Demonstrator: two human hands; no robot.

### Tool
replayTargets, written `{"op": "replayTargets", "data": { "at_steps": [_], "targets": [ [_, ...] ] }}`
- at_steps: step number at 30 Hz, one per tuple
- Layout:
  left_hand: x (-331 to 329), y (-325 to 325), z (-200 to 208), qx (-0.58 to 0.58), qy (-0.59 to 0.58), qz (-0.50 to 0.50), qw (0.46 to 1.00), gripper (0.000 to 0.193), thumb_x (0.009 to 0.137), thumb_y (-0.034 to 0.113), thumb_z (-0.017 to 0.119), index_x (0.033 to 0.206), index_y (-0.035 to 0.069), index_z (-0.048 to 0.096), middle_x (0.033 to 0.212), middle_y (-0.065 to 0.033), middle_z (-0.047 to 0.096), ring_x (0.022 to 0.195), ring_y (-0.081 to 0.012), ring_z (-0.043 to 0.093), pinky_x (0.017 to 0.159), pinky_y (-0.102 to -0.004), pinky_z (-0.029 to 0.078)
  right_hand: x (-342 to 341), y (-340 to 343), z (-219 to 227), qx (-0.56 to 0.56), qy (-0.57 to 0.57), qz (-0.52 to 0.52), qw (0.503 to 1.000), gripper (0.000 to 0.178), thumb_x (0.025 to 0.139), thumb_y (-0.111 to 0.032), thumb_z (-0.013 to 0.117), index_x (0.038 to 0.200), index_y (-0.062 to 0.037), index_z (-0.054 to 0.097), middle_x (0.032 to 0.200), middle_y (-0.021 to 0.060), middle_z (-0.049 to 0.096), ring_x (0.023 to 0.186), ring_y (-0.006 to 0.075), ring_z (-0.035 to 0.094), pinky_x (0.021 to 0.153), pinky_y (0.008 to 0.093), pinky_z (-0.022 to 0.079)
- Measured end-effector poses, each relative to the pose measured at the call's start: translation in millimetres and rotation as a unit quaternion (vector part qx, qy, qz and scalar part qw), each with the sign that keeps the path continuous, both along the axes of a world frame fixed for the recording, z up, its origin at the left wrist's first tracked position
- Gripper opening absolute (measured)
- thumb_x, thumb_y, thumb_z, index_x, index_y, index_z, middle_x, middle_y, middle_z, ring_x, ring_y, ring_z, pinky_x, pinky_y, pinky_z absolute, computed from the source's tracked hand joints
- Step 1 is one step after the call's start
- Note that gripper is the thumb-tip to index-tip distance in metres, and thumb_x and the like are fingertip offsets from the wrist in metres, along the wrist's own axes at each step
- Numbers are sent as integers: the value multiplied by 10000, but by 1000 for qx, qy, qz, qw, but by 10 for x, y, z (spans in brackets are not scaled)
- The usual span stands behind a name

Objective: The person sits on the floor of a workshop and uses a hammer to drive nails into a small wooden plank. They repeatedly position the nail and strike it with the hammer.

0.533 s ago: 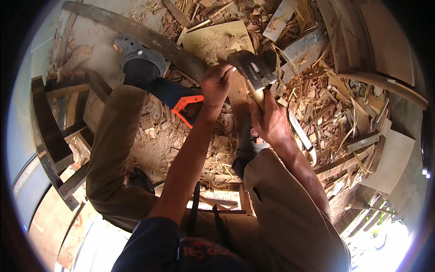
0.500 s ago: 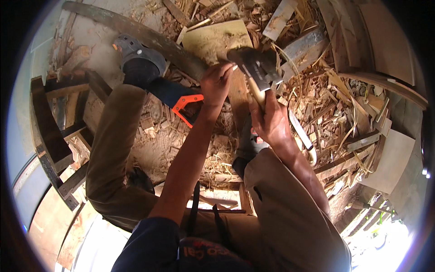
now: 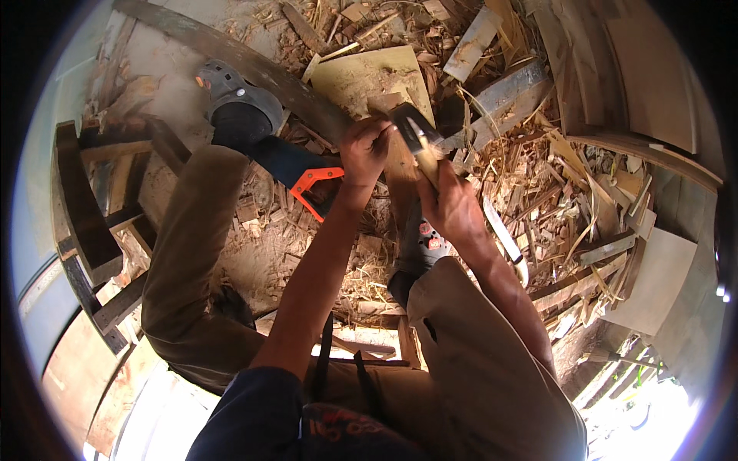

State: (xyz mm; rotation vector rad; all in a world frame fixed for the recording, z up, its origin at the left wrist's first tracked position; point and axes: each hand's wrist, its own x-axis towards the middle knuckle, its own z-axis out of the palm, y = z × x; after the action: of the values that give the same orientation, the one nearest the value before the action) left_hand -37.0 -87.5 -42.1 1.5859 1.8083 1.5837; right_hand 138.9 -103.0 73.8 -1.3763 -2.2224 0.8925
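My right hand (image 3: 455, 201) is closed around the pale wooden handle of a hatchet (image 3: 415, 129) with a broad dark metal head. That head is just right of my left hand (image 3: 364, 152), over the far end of a narrow wooden board (image 3: 400, 175). The fingers of my left hand are pinched together at the board's left edge; what they hold, if anything, is too small to make out. Under the hatchet's far side lies a flat yellowish board (image 3: 361, 79) strewn with wood dust. My shoe (image 3: 424, 234) rests by the near part of the narrow board.
A handsaw with an orange handle (image 3: 309, 184) lies left of my left forearm. Beyond it, a long dark beam (image 3: 238, 58) runs diagonally. A dark wooden frame (image 3: 91, 207) stands at the left. Wood chips (image 3: 553, 207) cover the ground, and a pale curved tool handle (image 3: 503, 230) lies on the right.
The hatchet's head has swung down and left, closer to my left fingers, and turned in angle. My left hand stays pinched in nearly the same place.
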Motion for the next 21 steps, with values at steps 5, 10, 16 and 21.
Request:
{"op": "replayTargets", "data": {
  "at_steps": [5, 10, 16, 21],
  "targets": [
    [-49, -52, -8, -38, -4, 6, 999, 155, 797, -2, 743, 938, 60, 727, 903, -109, 719, 794, -272, 703, 690, -350, 561, -149, 23, 210, -46, 44, -49, 997, 344, 913, -91, 629, 1162, 50, 438, 661, 266, 607, 613, 469, 642, 485, 511, 488],
    [-15, -22, 41, -48, -56, -16, 997, 156, 810, -8, 735, 953, 53, 719, 888, -112, 711, 801, -280, 688, 697, -361, 550, -8, -95, 67, -88, 27, -64, 994, 290, 946, -149, 620, 1089, 47, 461, 655, 258, 612, 596, 452, 653, 468, 479, 490],
    [-43, -44, 6, -12, -15, -22, 1000, 151, 834, -19, 703, 979, 24, 686, 915, -136, 684, 825, -305, 654, 718, -383, 530, 86, -292, 125, -147, 22, -160, 976, 359, 1007, -289, 569, 988, 65, 506, 628, 232, 606, 586, 402, 668, 476, 434, 481],
    [4, 42, 109, -42, 45, -30, 998, 87, 890, -5, 650, 976, -1, 636, 891, -150, 640, 802, -326, 631, 704, -389, 500, 230, -330, 12, -148, 14, -201, 968, 341, 1016, -266, 557, 896, 45, 485, 568, 216, 556, 495, 398, 596, 455, 449, 431]
  ]
}}
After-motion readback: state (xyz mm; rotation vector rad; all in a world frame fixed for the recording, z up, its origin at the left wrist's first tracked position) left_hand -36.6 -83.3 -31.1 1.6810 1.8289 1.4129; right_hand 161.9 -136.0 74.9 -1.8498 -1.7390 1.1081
